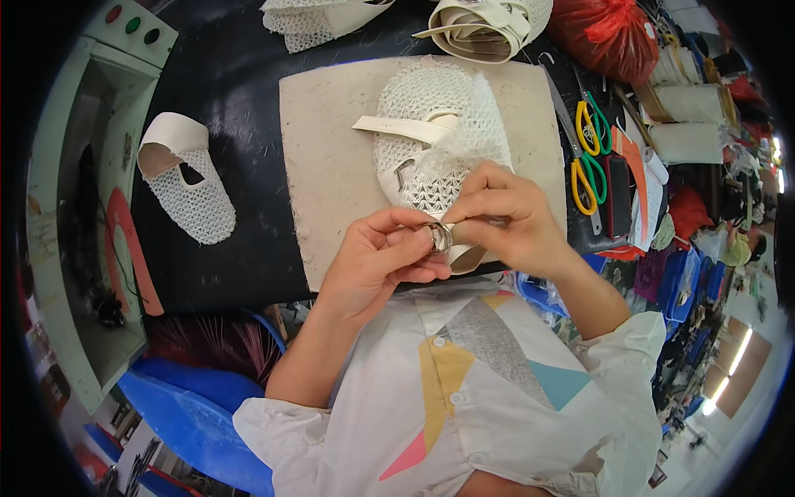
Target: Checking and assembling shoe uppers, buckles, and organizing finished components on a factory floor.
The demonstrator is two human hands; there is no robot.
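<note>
My left hand (377, 261) is closed around several small silver metal buckles (441, 238) bunched at its fingertips. Right beside them, my right hand (517, 217) pinches something too small to make out, its thumb and forefinger almost touching the buckles. Beyond both hands lie white woven shoe uppers (414, 95), overlapping on a beige board (327, 157). A cream strap (402, 127) sticks out to the left from them. One metal buckle (405, 172) sits by the uppers' left edge. My fingers partly hide the uppers' near end.
A single woven upper (192, 186) lies on the black table at left, beside a grey machine housing (99, 166). More uppers (489, 29) are rolled at the back. Yellow-handled scissors (583, 186), green-handled scissors (598, 124) and a red bag (604, 41) are at right.
</note>
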